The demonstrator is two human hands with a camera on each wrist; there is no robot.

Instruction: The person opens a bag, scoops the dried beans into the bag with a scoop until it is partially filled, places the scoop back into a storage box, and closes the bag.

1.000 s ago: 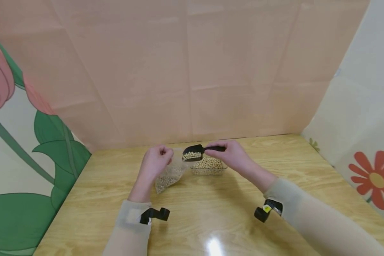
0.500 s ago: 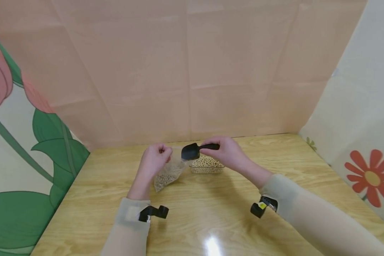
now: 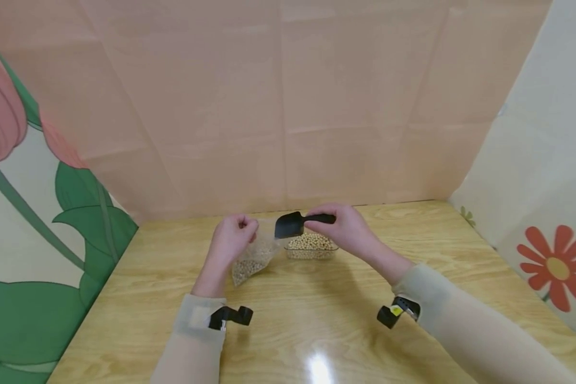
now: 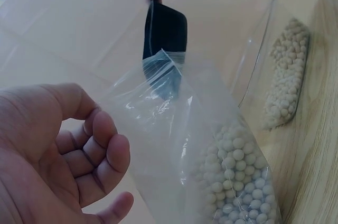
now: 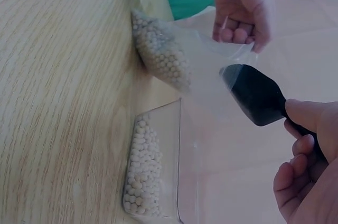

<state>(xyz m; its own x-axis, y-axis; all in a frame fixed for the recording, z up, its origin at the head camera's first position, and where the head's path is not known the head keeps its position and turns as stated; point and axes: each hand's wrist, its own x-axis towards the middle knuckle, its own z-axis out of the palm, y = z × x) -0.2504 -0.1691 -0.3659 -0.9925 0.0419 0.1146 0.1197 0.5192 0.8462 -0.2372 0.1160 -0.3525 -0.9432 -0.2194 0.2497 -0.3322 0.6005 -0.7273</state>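
Observation:
My left hand [image 3: 232, 237] pinches the rim of a clear zip bag [image 4: 153, 145] between thumb and fingertips. Pale round beads [image 4: 237, 166] fill the bag's lower part, which rests on the table. In my right hand [image 3: 343, 226] is the handle of a black scoop [image 3: 289, 225]. Its blade tips downward, the front end inside the bag's mouth, as the left wrist view shows through the plastic. No beads are visible on the blade. Just right of the bag stands a clear plastic box [image 5: 179, 155] holding more pale beads [image 5: 142, 166], partly below my right hand.
The wood-grain table [image 3: 288, 309] stretches in front of both arms. A pink sheet [image 3: 288, 106] hangs right behind the table's back edge. Printed flower panels [image 3: 559, 266] stand at the sides.
A second ago the scoop was level and loaded with beads over the box and bag. It has since turned over toward the bag, and its beads are out of sight. My left hand stays in place.

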